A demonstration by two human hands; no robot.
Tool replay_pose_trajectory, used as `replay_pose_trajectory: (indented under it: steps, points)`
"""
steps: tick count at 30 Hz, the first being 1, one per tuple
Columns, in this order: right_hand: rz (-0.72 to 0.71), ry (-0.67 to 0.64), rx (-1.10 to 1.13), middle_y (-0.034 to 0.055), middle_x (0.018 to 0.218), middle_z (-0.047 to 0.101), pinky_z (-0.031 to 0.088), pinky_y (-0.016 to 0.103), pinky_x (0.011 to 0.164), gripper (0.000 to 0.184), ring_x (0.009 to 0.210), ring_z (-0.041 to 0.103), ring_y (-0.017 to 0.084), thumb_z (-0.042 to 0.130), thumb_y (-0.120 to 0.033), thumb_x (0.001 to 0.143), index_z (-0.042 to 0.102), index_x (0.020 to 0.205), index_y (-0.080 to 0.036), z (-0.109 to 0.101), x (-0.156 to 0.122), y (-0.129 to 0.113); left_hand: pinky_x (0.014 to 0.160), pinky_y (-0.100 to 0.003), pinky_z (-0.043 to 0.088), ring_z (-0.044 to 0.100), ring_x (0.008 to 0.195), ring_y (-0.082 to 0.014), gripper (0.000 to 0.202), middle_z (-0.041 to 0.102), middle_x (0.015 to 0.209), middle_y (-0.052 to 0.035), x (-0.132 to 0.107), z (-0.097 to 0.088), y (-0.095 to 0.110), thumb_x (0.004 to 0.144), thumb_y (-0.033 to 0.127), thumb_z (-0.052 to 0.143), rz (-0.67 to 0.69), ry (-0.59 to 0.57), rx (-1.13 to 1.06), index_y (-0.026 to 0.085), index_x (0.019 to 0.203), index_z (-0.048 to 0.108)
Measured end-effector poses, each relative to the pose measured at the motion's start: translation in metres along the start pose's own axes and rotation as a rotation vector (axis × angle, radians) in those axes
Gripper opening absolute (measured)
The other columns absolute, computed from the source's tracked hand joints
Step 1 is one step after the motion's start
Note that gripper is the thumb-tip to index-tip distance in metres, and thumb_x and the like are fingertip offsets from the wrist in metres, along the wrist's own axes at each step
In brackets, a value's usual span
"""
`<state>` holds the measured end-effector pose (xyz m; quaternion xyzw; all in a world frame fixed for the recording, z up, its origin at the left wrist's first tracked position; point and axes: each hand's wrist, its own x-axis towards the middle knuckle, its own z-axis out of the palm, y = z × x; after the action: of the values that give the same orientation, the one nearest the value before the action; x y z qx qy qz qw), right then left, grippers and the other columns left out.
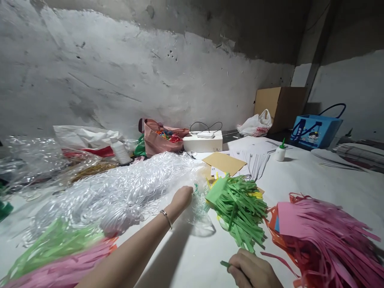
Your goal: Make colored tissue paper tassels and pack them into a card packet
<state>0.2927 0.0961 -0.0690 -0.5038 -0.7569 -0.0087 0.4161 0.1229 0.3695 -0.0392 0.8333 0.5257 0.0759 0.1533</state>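
My left hand (182,197), with a bracelet on its wrist, reaches to a clear plastic bag (205,222) in the middle of the table. Its fingers are curled closed at the bag, and what they hold is hidden. Small green pieces (196,188) show beside the fingertips. At the bottom, my right hand (253,269) is closed round a narrow green paper strip (225,264), whose end sticks out to the left. Just beyond it lies a bundle of green fringed paper (240,202), with yellow fringe under it.
Pink fringed paper (318,228) over orange lies on the right. White shiny cord (120,192) is heaped on the left, behind more green and pink fringe (57,256). A glue bottle (280,153), brown envelope (224,163), white box (204,143) and blue bag (315,130) stand or lie farther back.
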Motion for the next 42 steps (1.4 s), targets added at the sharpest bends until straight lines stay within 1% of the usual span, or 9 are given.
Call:
replay_pose_trajectory:
  steps: [4,8,12,15,18,21,30,36,42]
  points:
    - [0.016,-0.009,0.01,-0.0033,0.067,0.056,0.043,0.018,0.055,0.04,0.056,0.056,0.01,0.025,-0.036,0.11,0.051,0.083,-0.023,0.001,-0.004,0.0,0.088,-0.045,0.057,0.066,0.104,-0.0239,0.03,0.065,0.124,-0.009,-0.008,-0.012,-0.004,0.096,0.033,0.063,-0.066,0.049,-0.254,0.018,0.121,0.062]
    - [0.053,-0.029,0.018,-0.0027,0.068,0.055,0.042,0.02,0.055,0.039,0.058,0.055,0.011,0.024,-0.034,0.11,0.051,0.083,-0.023,0.001,-0.005,-0.006,0.075,-0.038,0.058,0.068,0.085,-0.0185,0.023,0.069,0.104,-0.0051,-0.035,-0.028,-0.003,0.096,0.034,0.062,-0.09,0.03,-0.604,0.015,0.11,0.064]
    - [0.042,-0.009,0.06,-0.0025,0.068,0.055,0.043,0.02,0.056,0.034,0.059,0.057,0.011,0.03,-0.03,0.108,0.052,0.083,-0.022,-0.007,0.001,-0.015,0.065,-0.027,0.053,0.059,0.068,-0.0121,0.031,0.06,0.077,0.0011,-0.096,-0.034,0.015,0.086,0.044,0.071,-0.029,-0.024,-0.994,0.015,0.093,0.063]
    - [0.059,0.016,0.141,-0.0016,0.071,0.057,0.045,0.019,0.058,0.028,0.062,0.059,0.012,0.037,-0.025,0.106,0.055,0.085,-0.022,-0.019,0.008,-0.028,0.055,-0.023,0.047,0.051,0.058,-0.009,0.046,0.055,0.072,0.0023,-0.155,-0.03,0.038,0.07,0.055,0.08,-0.03,-0.088,-1.204,0.016,0.09,0.064]
    - [0.028,0.052,0.249,-0.0004,0.074,0.062,0.047,0.019,0.062,0.017,0.066,0.061,0.012,0.046,-0.022,0.103,0.061,0.096,-0.021,-0.027,0.015,-0.045,0.05,-0.021,0.043,0.047,0.054,-0.0075,0.042,0.055,0.068,0.002,-0.202,-0.024,0.061,0.064,0.047,0.088,-0.099,-0.181,-1.443,0.016,0.084,0.068]
    - [0.036,0.066,0.342,0.0007,0.078,0.066,0.048,0.018,0.064,0.015,0.068,0.064,0.012,0.05,-0.018,0.1,0.065,0.104,-0.021,-0.027,0.019,-0.059,0.049,-0.02,0.043,0.049,0.054,-0.0084,0.031,0.058,0.063,0.0011,-0.229,-0.019,0.076,0.063,0.034,0.092,-0.131,-0.205,-1.646,0.016,0.078,0.073]
    - [0.117,-0.046,0.384,0.0016,0.072,0.065,0.044,0.022,0.061,0.02,0.064,0.061,0.013,0.047,-0.02,0.096,0.065,0.086,-0.02,-0.022,0.011,-0.072,0.054,-0.023,0.05,0.056,0.06,-0.0108,0.019,0.062,0.077,-0.0021,-0.253,-0.013,0.076,0.075,0.035,0.085,0.065,-0.055,-1.468,0.018,0.077,0.077]
    - [0.08,0.017,0.36,-0.0013,0.063,0.059,0.036,0.022,0.052,0.024,0.054,0.053,0.011,0.042,-0.021,0.093,0.057,0.074,-0.021,-0.024,0.01,-0.077,0.057,-0.025,0.053,0.06,0.064,-0.0132,0.014,0.062,0.077,-0.0019,-0.265,-0.008,0.075,0.083,0.034,0.078,0.169,-0.036,-1.384,0.021,0.083,0.076]
    - [0.098,-0.181,0.308,-0.0026,0.057,0.055,0.032,0.022,0.049,0.024,0.05,0.048,0.01,0.042,-0.019,0.086,0.053,0.065,-0.02,-0.039,0.013,-0.084,0.058,-0.026,0.055,0.064,0.062,-0.0133,0.014,0.063,0.081,-0.0025,-0.272,0.002,0.075,0.086,0.036,0.074,0.244,0.001,-1.357,0.022,0.086,0.076]
